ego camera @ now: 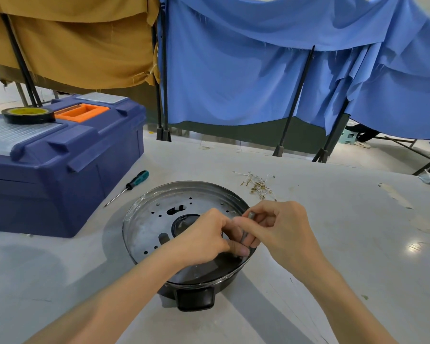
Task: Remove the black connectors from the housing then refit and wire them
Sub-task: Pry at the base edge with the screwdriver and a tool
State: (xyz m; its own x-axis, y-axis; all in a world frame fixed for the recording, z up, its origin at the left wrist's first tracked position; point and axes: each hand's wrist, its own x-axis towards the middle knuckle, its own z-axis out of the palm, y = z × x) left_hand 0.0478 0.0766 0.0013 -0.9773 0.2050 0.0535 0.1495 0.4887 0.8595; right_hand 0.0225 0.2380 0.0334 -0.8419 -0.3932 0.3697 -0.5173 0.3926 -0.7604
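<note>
Low in the centre of the frame, I see both hands meet over the right rim of the round metal housing (144, 227). The left hand (204, 234) curls its fingers downward; I cannot tell what they hold. The right hand (281, 227) pinches a slim grey tool (246, 232), nearly upright with its tip down. Any black connector is hidden under the fingertips. Beyond the housing lie a screwdriver (132, 184) and loose wire terminals (257, 186).

I'm at a workbench in a makeshift workshop bay. My grey table (333, 219) carries a blue toolbox (60, 170) at ten o'clock with a roll of black tape (27, 115) on its lid, a screwdriver (132, 184) at eleven and a heap of small wire terminals (257, 186) at one. Blue cloth (233, 70) and tan cloth (72, 45) hung on black stands (296, 100) screen the bay at twelve.
</note>
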